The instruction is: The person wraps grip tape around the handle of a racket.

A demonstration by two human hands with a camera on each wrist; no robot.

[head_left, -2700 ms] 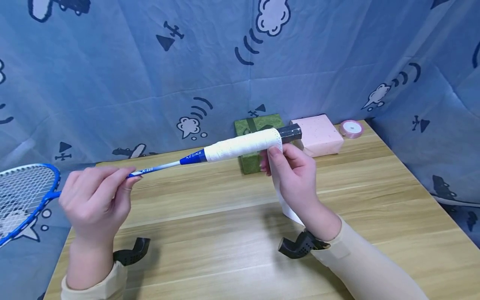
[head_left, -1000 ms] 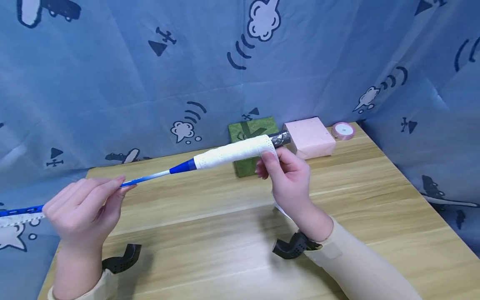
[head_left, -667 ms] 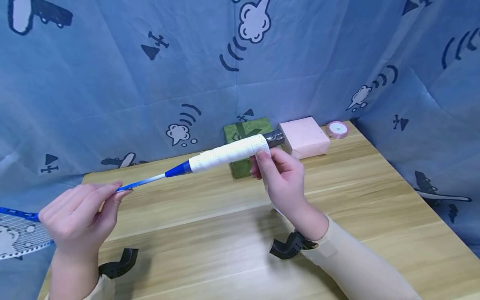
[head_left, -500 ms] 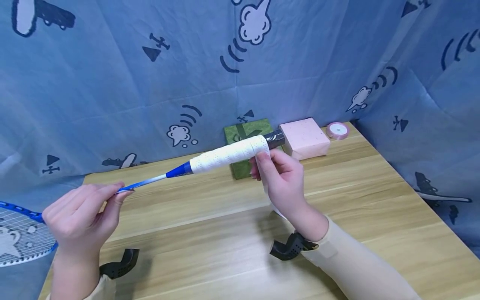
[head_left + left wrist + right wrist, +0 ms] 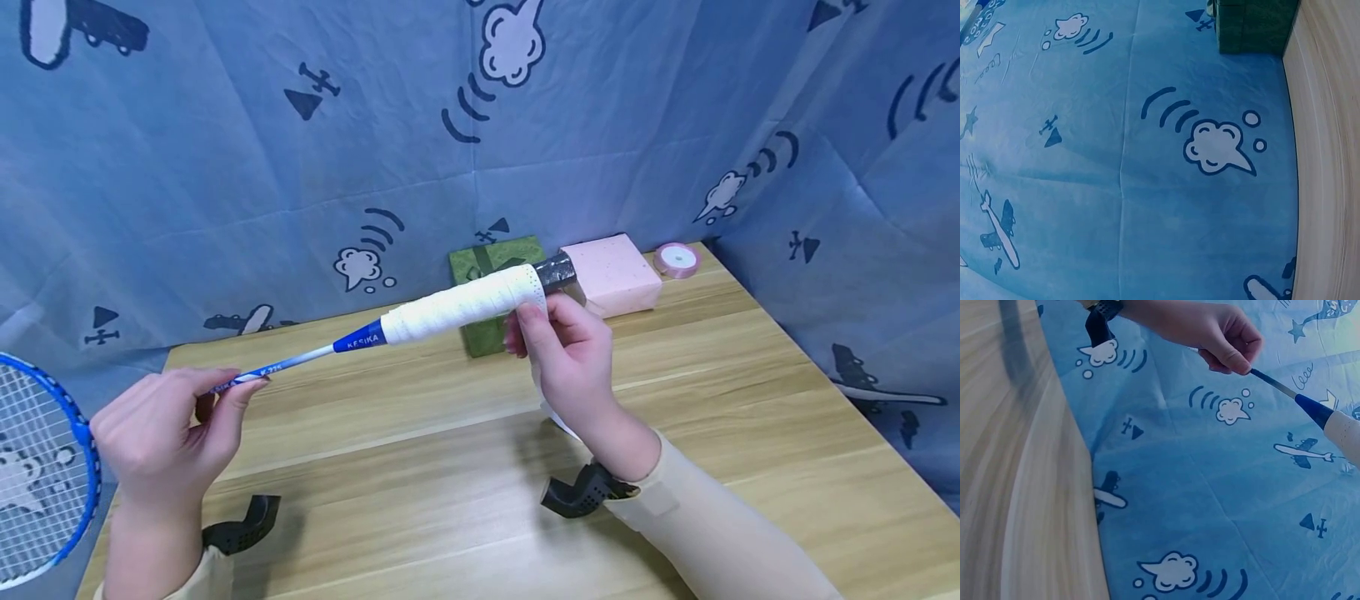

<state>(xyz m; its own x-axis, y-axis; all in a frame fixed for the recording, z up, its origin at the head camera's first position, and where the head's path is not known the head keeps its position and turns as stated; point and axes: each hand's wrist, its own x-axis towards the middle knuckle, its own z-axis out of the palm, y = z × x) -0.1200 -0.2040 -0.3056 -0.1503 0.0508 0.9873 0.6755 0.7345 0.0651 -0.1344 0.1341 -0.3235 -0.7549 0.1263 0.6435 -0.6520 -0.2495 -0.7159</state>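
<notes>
A blue and white badminton racket is held out across the head view, its strung head [image 5: 41, 475] at the left edge. My left hand [image 5: 165, 425] pinches the thin shaft [image 5: 300, 360] between thumb and fingers; the right wrist view shows that pinch too. White perforated grip tape [image 5: 465, 304] is wound round the handle from the blue cone [image 5: 362, 337] nearly to the butt. Bare black handle [image 5: 556, 272] sticks out past the last turn. My right hand [image 5: 573, 354] pinches the tape at that turn, and its loose tail hangs down behind the wrist.
Behind the handle, a green box [image 5: 483, 337] with a ribbon and a pink box [image 5: 615, 275] stand along the back of the wooden table [image 5: 420, 483]. A pink ribbon spool [image 5: 677, 260] lies at the back right corner. Patterned blue cloth [image 5: 247, 167] hangs behind.
The racket has rolled about its shaft: its head went nearly edge-on, then turned its strings toward the view, and the cone's lettering shows again. Both hands keep their hold.
</notes>
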